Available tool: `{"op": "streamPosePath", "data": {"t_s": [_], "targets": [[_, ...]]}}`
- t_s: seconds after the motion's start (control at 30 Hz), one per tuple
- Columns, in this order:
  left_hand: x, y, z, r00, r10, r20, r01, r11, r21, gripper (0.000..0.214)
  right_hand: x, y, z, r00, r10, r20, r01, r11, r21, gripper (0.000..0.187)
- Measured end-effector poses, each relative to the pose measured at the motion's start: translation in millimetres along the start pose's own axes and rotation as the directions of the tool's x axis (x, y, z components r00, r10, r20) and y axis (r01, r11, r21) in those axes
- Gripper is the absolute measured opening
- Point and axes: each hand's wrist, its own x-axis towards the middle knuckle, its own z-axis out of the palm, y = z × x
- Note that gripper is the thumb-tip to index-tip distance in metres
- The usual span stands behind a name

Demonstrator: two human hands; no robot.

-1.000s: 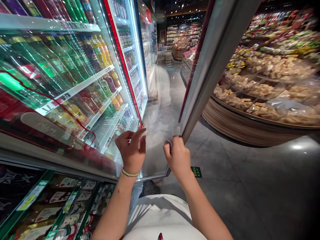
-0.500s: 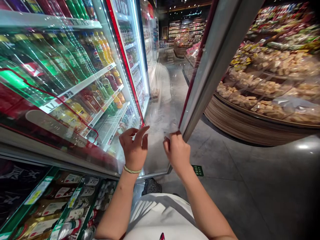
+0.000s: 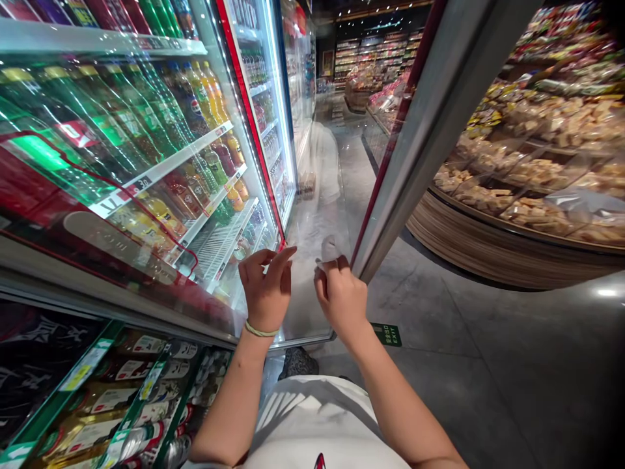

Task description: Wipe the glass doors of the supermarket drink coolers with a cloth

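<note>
Where the shelves begin at far left, drink bottles (image 3: 117, 111) in green, amber and orange stand in lit rows, price strips (image 3: 141, 182) along the shelf edges. Below them: labelled bottles (image 3: 110, 397) lying in green-edged racks. Next, a glass door (image 3: 308, 312), large pane, grey metal frame, with a curved red line (image 3: 122, 189) at its left part. Before the pane, one left hand (image 3: 267, 286), pale cord (image 3: 260, 332) at the wrist; fingers bent, thumb and fingertips close together, the gap narrow (whether anything thin is pinched there cannot be told). To its right, well apart, one right hand (image 3: 342, 293), fingers curled in a closed grip on a whitish wipe (image 3: 331, 249), paper or cloth unclear; the wipe sticks up above the knuckles, in front of the pane near its upright frame. Beyond the wrist, a green exit sign (image 3: 387, 334) on the floor (image 3: 439, 378). Far right: a wood-sided display (image 3: 478, 251) of packaged goods (image 3: 537, 163).
</note>
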Motion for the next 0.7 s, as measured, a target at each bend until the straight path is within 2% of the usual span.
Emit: {"op": "streamPosePath", "data": {"t_s": [0.13, 0.27, 0.4, 0.53, 0.57, 0.7], "targets": [[0, -2, -0.5, 1.0, 0.013, 0.003, -0.013, 1.0, 0.0, 0.031, 1, -3, -3, 0.998, 0.062, -0.023, -0.063, 0.998, -0.01, 0.022], [0, -2, -0.8, 1.0, 0.015, -0.005, -0.015, 1.0, -0.005, 0.031, -6, 0, -1, 0.999, -0.035, 0.018, 0.035, 0.999, 0.026, 0.019], [0, -1, 0.2, 1.0, 0.012, -0.014, -0.012, 1.0, -0.012, 0.03, -8, 2, 1, 0.997, 0.068, -0.045, -0.069, 0.998, -0.015, 0.023], [-1, 0, 1.6, 1.0, -0.011, -0.028, 0.01, 1.0, -0.015, 0.029, -7, 1, 2, 0.998, -0.056, -0.024, 0.056, 0.998, 0.016, 0.021], [-1, 0, 1.8, 1.0, -0.011, -0.024, 0.011, 1.0, -0.016, 0.029, -9, 2, 3, 0.998, -0.054, -0.018, 0.054, 0.998, 0.013, 0.02], [-2, 1, 2.3, 1.0, -0.016, -0.016, 0.016, 1.0, -0.018, 0.029, -16, 10, 8, 0.995, 0.102, -0.025, -0.103, 0.993, -0.05, 0.024]]}}
